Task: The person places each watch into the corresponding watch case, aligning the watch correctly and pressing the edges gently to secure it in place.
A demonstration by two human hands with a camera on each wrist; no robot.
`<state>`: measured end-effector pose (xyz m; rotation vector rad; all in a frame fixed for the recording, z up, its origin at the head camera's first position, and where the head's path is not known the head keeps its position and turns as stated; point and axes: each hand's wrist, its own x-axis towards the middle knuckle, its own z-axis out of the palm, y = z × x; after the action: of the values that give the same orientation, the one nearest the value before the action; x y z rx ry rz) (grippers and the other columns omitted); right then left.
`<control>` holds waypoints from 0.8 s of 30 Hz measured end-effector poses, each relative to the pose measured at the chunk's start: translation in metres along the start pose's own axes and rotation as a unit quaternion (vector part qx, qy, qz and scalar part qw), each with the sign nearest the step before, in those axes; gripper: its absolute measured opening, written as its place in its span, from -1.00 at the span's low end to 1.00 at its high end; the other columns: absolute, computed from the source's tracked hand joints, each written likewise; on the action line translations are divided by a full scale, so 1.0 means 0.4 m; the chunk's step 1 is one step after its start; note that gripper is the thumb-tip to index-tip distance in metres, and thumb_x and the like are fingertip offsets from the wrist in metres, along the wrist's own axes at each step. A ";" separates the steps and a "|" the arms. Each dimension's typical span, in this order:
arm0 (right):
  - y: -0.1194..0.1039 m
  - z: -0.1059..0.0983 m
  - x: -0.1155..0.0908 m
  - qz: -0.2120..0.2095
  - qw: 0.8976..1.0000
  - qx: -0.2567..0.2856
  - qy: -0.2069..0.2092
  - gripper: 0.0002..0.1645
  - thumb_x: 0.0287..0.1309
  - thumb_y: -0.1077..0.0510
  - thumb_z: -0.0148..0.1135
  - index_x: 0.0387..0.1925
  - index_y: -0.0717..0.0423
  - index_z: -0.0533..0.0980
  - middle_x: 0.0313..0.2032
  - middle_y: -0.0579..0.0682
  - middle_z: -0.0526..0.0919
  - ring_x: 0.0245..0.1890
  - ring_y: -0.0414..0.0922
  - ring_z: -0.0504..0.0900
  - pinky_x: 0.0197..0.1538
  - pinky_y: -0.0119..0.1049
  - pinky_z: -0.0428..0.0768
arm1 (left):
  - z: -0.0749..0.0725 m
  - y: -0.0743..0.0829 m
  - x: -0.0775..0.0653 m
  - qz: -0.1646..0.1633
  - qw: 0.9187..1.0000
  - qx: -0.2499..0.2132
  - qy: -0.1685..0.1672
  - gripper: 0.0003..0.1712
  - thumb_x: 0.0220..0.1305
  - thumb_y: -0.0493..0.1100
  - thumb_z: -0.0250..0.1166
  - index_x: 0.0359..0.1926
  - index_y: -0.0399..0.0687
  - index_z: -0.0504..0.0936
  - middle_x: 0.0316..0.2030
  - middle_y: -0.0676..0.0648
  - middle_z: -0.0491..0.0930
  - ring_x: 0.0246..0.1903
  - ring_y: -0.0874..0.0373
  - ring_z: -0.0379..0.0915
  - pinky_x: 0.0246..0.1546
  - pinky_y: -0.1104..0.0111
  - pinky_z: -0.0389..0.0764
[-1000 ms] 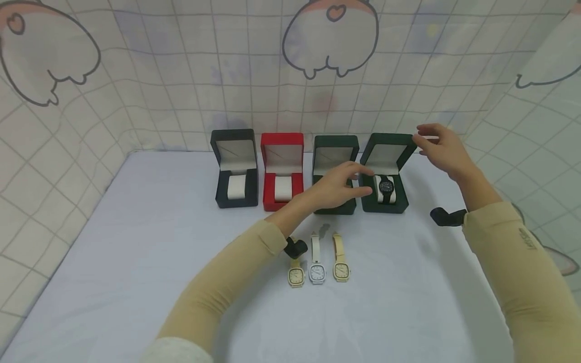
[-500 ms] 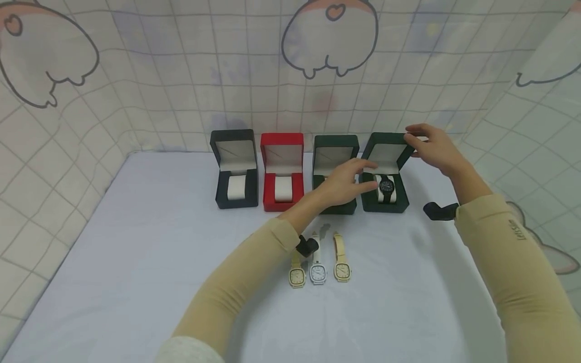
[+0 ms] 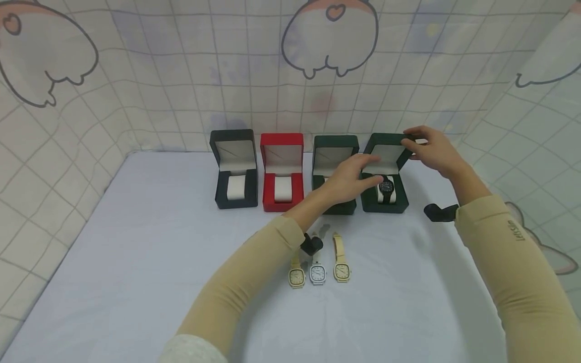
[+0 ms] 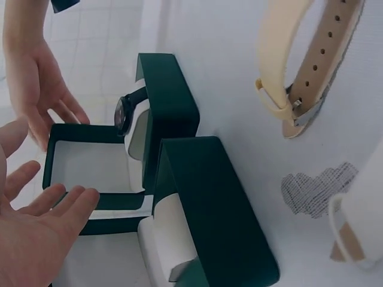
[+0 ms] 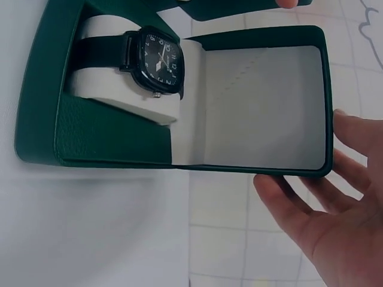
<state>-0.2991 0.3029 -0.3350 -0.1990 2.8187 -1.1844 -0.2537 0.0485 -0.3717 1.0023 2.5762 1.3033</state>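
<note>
My right hand [image 3: 433,151] is at the right upper corner of the raised lid [image 5: 263,107] of the rightmost dark green watch box [image 3: 386,206]. In the right wrist view its fingertips lie against the lid's top and side edges. That box holds a black watch [image 5: 161,63] on a white cushion [image 5: 108,84]. My left hand [image 3: 347,181] reaches over the neighbouring green box [image 4: 221,221], fingers extended and holding nothing, fingertips in front of the rightmost box. This neighbouring box also stands with its lid raised, its white cushion [image 4: 173,227] bare in the left wrist view.
Left of these stand a red watch box [image 3: 282,206] and a black one [image 3: 236,203], lids raised, cushions bare. Nearer on the white table [image 3: 136,262] lie a gold-coloured watch [image 3: 297,277], a white one [image 3: 317,274] and another gold-coloured one [image 3: 341,271]. A patterned curtain [image 3: 181,101] hangs behind.
My right hand has shifted left from beside the lid onto its corner. My left hand has moved a little right and up, closer to the rightmost box. The boxes and watches stay put.
</note>
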 end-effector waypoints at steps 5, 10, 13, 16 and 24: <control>0.002 -0.009 -0.004 0.000 1.000 0.002 -0.013 -0.21 0.56 -0.13 0.01 0.49 0.36 0.17 0.42 0.41 0.23 0.31 0.37 0.38 0.23 0.05 0.51 | 0.000 0.002 0.006 -0.005 1.000 -0.003 0.004 -0.34 0.51 -0.01 0.26 0.51 -0.07 0.33 0.44 -0.08 0.33 0.36 0.06 0.31 0.31 0.38 0.36; -0.002 -0.014 -0.008 0.007 1.000 0.013 -0.024 -0.21 0.54 -0.12 0.06 0.48 0.36 0.17 0.43 0.42 0.19 0.27 0.35 0.41 0.22 -0.01 0.50 | 0.000 0.008 0.012 -0.018 1.000 0.003 0.004 -0.32 0.51 0.01 0.25 0.52 -0.09 0.31 0.46 -0.07 0.32 0.36 0.11 0.31 0.32 0.39 0.35; -0.003 -0.016 -0.014 0.011 0.999 0.018 -0.027 -0.20 0.53 -0.11 0.07 0.48 0.36 0.15 0.45 0.43 0.15 0.29 0.35 0.40 0.24 0.02 0.47 | 0.001 0.014 0.018 -0.031 0.999 0.011 0.002 -0.28 0.52 0.04 0.23 0.55 -0.09 0.24 0.47 -0.06 0.30 0.36 0.11 0.32 0.32 0.41 0.35; -0.003 -0.016 -0.020 0.013 0.999 0.024 -0.025 -0.21 0.52 -0.11 0.10 0.47 0.34 0.17 0.45 0.42 0.17 0.29 0.35 0.41 0.24 0.00 0.48 | 0.003 0.021 0.024 -0.045 0.999 0.018 0.004 -0.22 0.53 0.07 0.22 0.59 -0.06 0.16 0.49 -0.07 0.28 0.38 0.10 0.31 0.33 0.39 0.35; -0.002 -0.011 -0.031 0.011 0.999 0.046 -0.015 -0.24 0.50 -0.07 0.16 0.45 0.33 0.20 0.43 0.41 0.20 0.27 0.34 0.45 0.19 -0.14 0.52 | 0.012 0.030 0.054 -0.074 0.997 0.024 0.007 -0.07 0.52 0.12 0.19 0.65 -0.04 -0.08 0.59 -0.05 0.06 0.53 0.14 0.01 0.45 0.38 0.13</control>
<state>-0.2873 0.3071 -0.3311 -0.1777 2.7260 -1.2911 -0.2628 0.0695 -0.3613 0.7948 2.6464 1.2233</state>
